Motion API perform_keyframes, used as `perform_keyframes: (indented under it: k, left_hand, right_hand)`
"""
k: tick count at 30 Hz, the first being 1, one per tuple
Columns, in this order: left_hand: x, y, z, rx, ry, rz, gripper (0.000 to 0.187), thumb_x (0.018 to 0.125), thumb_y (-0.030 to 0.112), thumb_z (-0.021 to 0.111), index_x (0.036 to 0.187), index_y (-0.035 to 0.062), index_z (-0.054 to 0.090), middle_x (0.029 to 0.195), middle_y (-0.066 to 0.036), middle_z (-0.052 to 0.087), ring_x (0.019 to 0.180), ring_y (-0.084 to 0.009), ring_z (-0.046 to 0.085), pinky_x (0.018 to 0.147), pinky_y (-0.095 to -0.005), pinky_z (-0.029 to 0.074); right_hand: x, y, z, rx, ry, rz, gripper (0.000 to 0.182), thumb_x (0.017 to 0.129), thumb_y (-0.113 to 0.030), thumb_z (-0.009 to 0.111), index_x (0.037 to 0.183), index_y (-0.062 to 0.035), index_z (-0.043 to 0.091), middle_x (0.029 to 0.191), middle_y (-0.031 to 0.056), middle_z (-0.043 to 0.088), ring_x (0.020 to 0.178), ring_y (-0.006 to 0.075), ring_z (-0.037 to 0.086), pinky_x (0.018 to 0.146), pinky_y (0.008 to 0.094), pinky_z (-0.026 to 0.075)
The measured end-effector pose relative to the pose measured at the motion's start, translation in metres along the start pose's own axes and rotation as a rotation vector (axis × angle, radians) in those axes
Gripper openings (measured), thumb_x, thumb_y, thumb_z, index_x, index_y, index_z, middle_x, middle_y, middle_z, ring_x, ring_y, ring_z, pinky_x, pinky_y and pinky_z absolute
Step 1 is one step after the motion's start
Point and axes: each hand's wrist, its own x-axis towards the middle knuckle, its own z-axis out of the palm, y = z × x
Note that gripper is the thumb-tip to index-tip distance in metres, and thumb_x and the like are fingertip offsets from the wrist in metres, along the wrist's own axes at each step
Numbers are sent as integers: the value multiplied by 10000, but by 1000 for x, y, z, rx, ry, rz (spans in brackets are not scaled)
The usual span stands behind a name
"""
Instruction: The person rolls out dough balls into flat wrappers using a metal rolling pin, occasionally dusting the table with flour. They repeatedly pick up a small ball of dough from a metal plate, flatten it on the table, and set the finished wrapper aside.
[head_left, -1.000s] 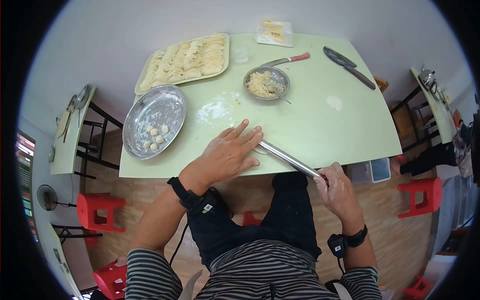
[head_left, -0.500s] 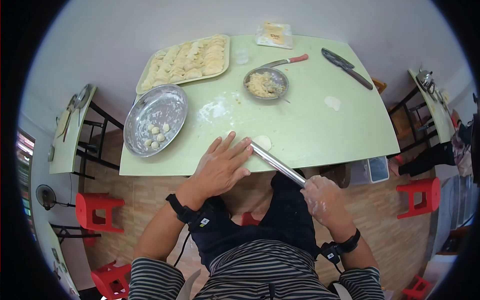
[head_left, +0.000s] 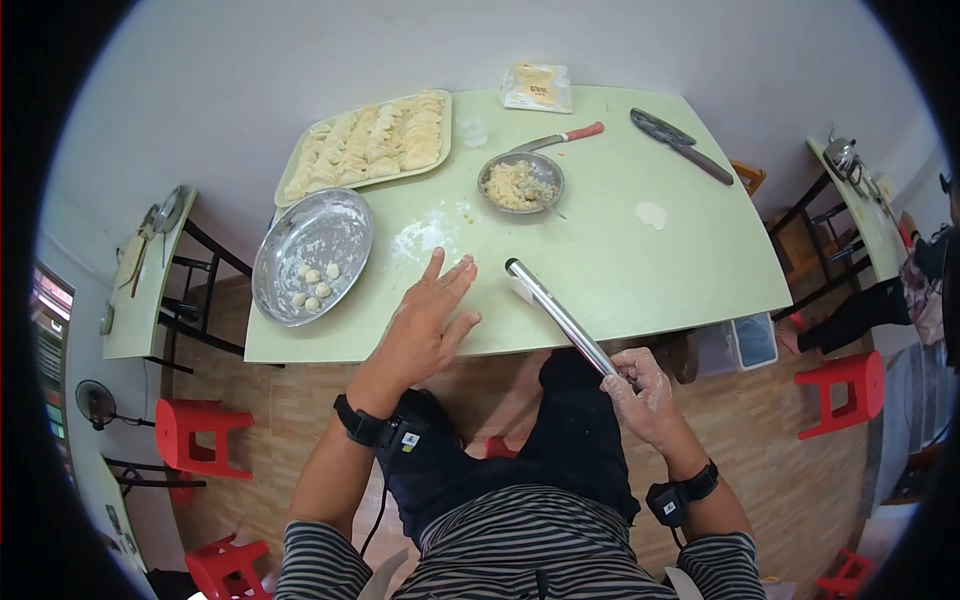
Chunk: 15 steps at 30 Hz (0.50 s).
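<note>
My right hand [head_left: 641, 395] grips the near end of a metal rolling pin [head_left: 570, 325], which slants up and left over the table's front edge. Only a sliver of a flat dough wrapper [head_left: 522, 290] shows beside the pin's far end; the pin hides the rest. My left hand [head_left: 432, 318] hovers by the front edge, left of the pin, fingers apart and holding nothing. Beyond its fingertips lies a patch of flour [head_left: 425, 238]. Further left, a round metal pan [head_left: 345, 220] dusted with flour holds several small dough balls [head_left: 313, 277].
A tray of dumplings [head_left: 372, 145] stands at the back left. Around the middle are a bowl of filling [head_left: 520, 183] with a utensil and a red-handled knife [head_left: 560, 137]. A package [head_left: 537, 88], a dark-bladed knife [head_left: 685, 147] and another wrapper [head_left: 651, 215] lie farther right. Red stools [head_left: 203, 437] stand nearby.
My left hand has come off the rolling pin and moved left. The pin's far end now lies over the wrapper, covering most of it. My right hand still holds the pin.
</note>
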Motion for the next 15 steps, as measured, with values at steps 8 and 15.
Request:
perform_keyframes:
  k: [8, 15]
  left_hand:
    - [14, 16, 30, -321, 66, -242, 688, 947, 95, 699, 1533, -49, 368, 1410, -230, 607, 1327, -314, 582, 1095, -383, 439]
    - [33, 10, 38, -757, 19, -587, 420, 942, 58, 693, 1320, -80, 572, 917, -84, 728, 796, -89, 666, 693, -239, 512]
  right_hand:
    - [-3, -7, -4, 390, -203, 235, 195, 1012, -141, 631, 1147, -17, 564, 916, 83, 704, 777, 81, 624, 662, 237, 502]
    - [0, -5, 3, 107, 65, 40, 226, 947, -87, 694, 1132, -21, 584, 937, 70, 649, 780, 113, 599, 733, 283, 520]
